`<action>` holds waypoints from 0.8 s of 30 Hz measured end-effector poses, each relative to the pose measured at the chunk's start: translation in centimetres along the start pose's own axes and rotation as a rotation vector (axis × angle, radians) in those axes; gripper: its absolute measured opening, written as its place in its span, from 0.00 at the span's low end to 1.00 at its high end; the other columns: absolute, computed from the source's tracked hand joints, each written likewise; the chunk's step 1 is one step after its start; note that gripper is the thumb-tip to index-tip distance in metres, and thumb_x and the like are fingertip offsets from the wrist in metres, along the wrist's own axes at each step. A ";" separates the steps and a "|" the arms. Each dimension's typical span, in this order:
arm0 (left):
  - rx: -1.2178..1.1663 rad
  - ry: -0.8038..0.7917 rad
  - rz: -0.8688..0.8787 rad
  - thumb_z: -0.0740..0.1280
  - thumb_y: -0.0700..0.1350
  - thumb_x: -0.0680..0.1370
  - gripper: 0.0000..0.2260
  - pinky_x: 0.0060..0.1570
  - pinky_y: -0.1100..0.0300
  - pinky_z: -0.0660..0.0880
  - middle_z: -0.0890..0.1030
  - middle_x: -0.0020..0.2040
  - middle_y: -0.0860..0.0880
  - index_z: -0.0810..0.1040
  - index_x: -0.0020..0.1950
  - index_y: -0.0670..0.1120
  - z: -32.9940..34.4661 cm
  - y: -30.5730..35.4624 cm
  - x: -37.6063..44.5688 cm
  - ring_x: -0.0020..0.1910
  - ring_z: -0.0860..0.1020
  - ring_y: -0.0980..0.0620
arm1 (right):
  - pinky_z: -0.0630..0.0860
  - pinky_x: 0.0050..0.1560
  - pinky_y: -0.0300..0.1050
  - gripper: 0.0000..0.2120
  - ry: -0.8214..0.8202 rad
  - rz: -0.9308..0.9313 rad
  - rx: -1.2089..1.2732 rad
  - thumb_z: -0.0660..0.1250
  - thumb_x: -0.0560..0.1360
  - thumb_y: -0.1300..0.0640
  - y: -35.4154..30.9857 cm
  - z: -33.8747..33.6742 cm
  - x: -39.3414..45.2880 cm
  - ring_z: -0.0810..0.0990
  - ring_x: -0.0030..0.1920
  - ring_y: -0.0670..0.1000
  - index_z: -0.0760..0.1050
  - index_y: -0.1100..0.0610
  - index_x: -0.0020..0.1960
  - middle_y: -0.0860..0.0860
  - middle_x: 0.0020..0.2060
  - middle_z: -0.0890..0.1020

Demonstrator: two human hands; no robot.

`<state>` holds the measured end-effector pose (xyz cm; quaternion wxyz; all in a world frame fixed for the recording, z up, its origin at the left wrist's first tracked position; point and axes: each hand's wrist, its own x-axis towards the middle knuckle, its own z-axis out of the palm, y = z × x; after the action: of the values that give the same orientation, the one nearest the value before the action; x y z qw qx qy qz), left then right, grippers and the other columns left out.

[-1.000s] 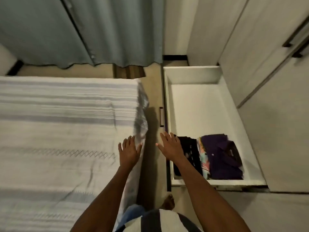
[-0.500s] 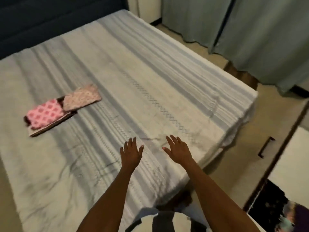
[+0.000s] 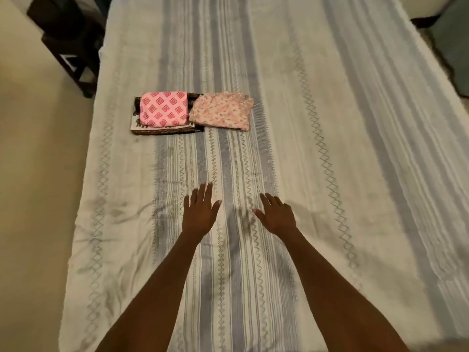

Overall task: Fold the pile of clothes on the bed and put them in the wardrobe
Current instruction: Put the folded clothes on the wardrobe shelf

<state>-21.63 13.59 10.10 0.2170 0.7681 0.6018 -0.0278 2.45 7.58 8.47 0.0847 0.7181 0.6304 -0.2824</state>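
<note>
Folded clothes lie on the bed, left of its middle. A pink diamond-print piece sits on top of a brown-and-white patterned piece. A pale pink floral piece lies right beside them, overlapping the brown one's right end. My left hand and my right hand hover over the striped bedspread, well short of the clothes, both with fingers spread and empty. The wardrobe drawer is out of view.
Beige floor runs along the bed's left side. A dark piece of furniture stands at the far left corner. A grey-green curtain hangs at the far right.
My view has swung from the open drawer across to the bed. The folded clothes now lie straight ahead, and both empty hands reach out over the bedspread toward them.
</note>
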 end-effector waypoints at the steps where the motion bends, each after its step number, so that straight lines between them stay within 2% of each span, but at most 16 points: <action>1: 0.003 0.001 -0.015 0.45 0.64 0.82 0.31 0.77 0.41 0.49 0.53 0.81 0.47 0.51 0.82 0.50 0.1 -0.3 1.5 0.80 0.54 0.43 | 0.65 0.71 0.59 0.32 0.006 -0.011 -0.004 0.48 0.83 0.37 0.0 -0.6 2.3 0.59 0.78 0.58 0.52 0.53 0.81 0.53 0.79 0.59; 3: -0.008 0.003 -0.040 0.47 0.62 0.83 0.30 0.77 0.42 0.46 0.51 0.82 0.47 0.49 0.82 0.50 0.6 -0.9 5.1 0.80 0.52 0.43 | 0.63 0.73 0.60 0.32 0.007 -0.034 -0.012 0.49 0.83 0.38 0.1 -1.6 7.3 0.58 0.78 0.59 0.52 0.53 0.81 0.53 0.79 0.58; 7: 0.006 0.028 -0.046 0.42 0.65 0.81 0.33 0.76 0.41 0.50 0.54 0.81 0.46 0.50 0.82 0.49 2.4 -2.4 12.9 0.79 0.55 0.42 | 0.58 0.75 0.61 0.32 0.021 -0.057 -0.018 0.51 0.83 0.39 0.0 -2.3 17.0 0.53 0.80 0.58 0.49 0.53 0.81 0.53 0.80 0.54; 11: 0.076 0.058 -0.038 0.52 0.58 0.84 0.29 0.76 0.40 0.53 0.54 0.81 0.45 0.49 0.82 0.48 4.4 -3.9 20.3 0.79 0.57 0.41 | 0.54 0.75 0.61 0.34 0.057 -0.052 -0.061 0.48 0.83 0.37 0.3 -2.2 25.9 0.48 0.80 0.58 0.45 0.53 0.82 0.53 0.81 0.48; 14: 0.113 0.092 -0.016 0.58 0.52 0.84 0.30 0.76 0.42 0.52 0.54 0.81 0.45 0.47 0.82 0.48 5.2 -4.7 25.9 0.79 0.56 0.42 | 0.51 0.75 0.64 0.34 0.075 -0.032 -0.108 0.47 0.83 0.37 0.4 -2.1 31.8 0.46 0.80 0.59 0.43 0.53 0.82 0.54 0.81 0.45; 16: 0.160 0.135 0.011 0.60 0.49 0.83 0.32 0.75 0.41 0.54 0.54 0.81 0.44 0.47 0.82 0.47 5.5 -5.1 29.6 0.79 0.56 0.42 | 0.52 0.75 0.66 0.34 0.104 -0.002 -0.135 0.45 0.82 0.35 0.7 -1.2 35.6 0.51 0.80 0.59 0.49 0.52 0.82 0.55 0.81 0.52; 18: 0.175 0.150 0.016 0.61 0.46 0.83 0.33 0.76 0.41 0.53 0.52 0.81 0.44 0.46 0.82 0.47 5.9 -5.6 33.4 0.80 0.53 0.41 | 0.54 0.74 0.67 0.35 0.193 0.074 -0.235 0.39 0.78 0.31 1.0 0.4 38.4 0.57 0.79 0.58 0.64 0.46 0.77 0.51 0.74 0.70; 19: 0.177 0.150 0.015 0.61 0.44 0.82 0.33 0.77 0.41 0.52 0.51 0.82 0.44 0.45 0.82 0.47 5.9 -5.7 34.9 0.80 0.52 0.42 | 0.51 0.74 0.66 0.36 0.189 0.081 -0.254 0.39 0.77 0.29 1.4 1.7 39.3 0.54 0.80 0.58 0.66 0.45 0.75 0.51 0.71 0.74; 20: 0.181 0.161 0.024 0.61 0.42 0.81 0.34 0.77 0.41 0.51 0.49 0.82 0.44 0.45 0.82 0.47 6.2 -6.0 36.7 0.80 0.50 0.41 | 0.48 0.74 0.65 0.37 0.174 0.048 -0.230 0.42 0.76 0.28 2.0 3.1 40.5 0.53 0.79 0.59 0.66 0.47 0.75 0.53 0.71 0.73; 21: 0.205 0.188 0.047 0.61 0.40 0.81 0.35 0.77 0.41 0.51 0.49 0.82 0.44 0.45 0.82 0.47 6.5 -6.2 38.2 0.80 0.50 0.41 | 0.50 0.74 0.65 0.38 0.163 0.020 -0.174 0.46 0.76 0.27 2.6 4.5 41.0 0.57 0.78 0.59 0.68 0.49 0.75 0.55 0.72 0.72; 23: 0.268 0.256 0.128 0.63 0.40 0.79 0.35 0.77 0.40 0.50 0.51 0.81 0.42 0.48 0.82 0.46 6.7 -6.8 41.2 0.80 0.51 0.39 | 0.59 0.70 0.65 0.40 0.231 -0.002 -0.106 0.52 0.75 0.27 2.6 5.4 41.1 0.68 0.73 0.59 0.70 0.54 0.74 0.57 0.72 0.72; 24: 0.304 0.297 0.176 0.64 0.41 0.79 0.34 0.76 0.39 0.50 0.53 0.81 0.41 0.51 0.82 0.46 6.7 -7.3 42.7 0.79 0.53 0.38 | 0.63 0.67 0.66 0.40 0.287 -0.002 -0.107 0.52 0.75 0.27 2.8 5.9 41.2 0.71 0.72 0.60 0.70 0.55 0.74 0.57 0.72 0.72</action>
<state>-15.24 51.40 -11.15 0.0095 0.8371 0.5468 0.0145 5.20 39.54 -18.16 0.0315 0.7448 0.6510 -0.1431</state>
